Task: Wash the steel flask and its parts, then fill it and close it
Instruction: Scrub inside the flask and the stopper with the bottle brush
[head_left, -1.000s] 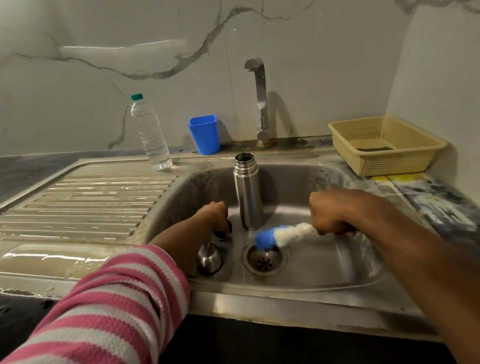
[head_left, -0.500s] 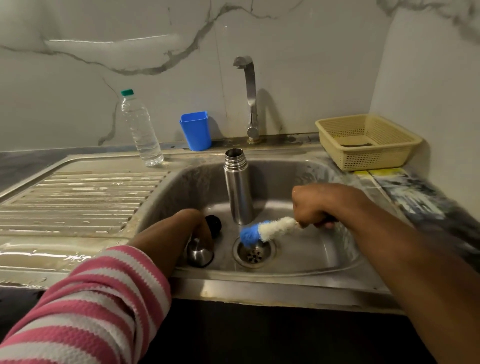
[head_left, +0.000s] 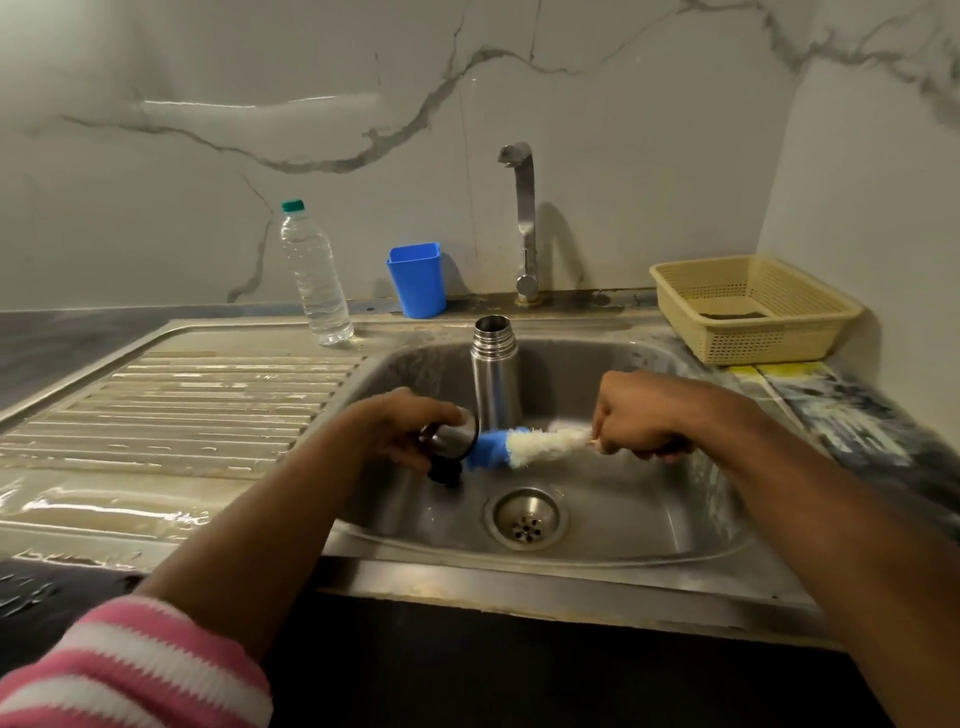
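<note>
Two hands worked over the sink (head_left: 649, 545), largest thing in view, its basin set in the tabletop (head_left: 62, 332) beside a ribbed drainboard (head_left: 182, 405); the washing step was in hand — parts first, by the look of it, with filling and closing not yet begun. Inside the basin stood the steel flask (head_left: 496, 374), upright near the back wall, long axis vertical, open mouth pointing up, no hand on it. Next in size, the bottle brush (head_left: 519, 447) lay roughly level, its long axis running right to left, blue tip aimed at the steel cup cap (head_left: 452, 436). The right hand (head_left: 639, 423) had a closed grip curled round the brush handle; the left hand (head_left: 410, 431) had its grip wrapped round the cap, whose mouth seemed turned toward the brush, though I could not tell for sure; a small black stopper (head_left: 445, 474) sat just below it — held or resting, I could not tell. The next move likely called for pushing the bristles into the cap and twisting, with the cap held steady.
</note>
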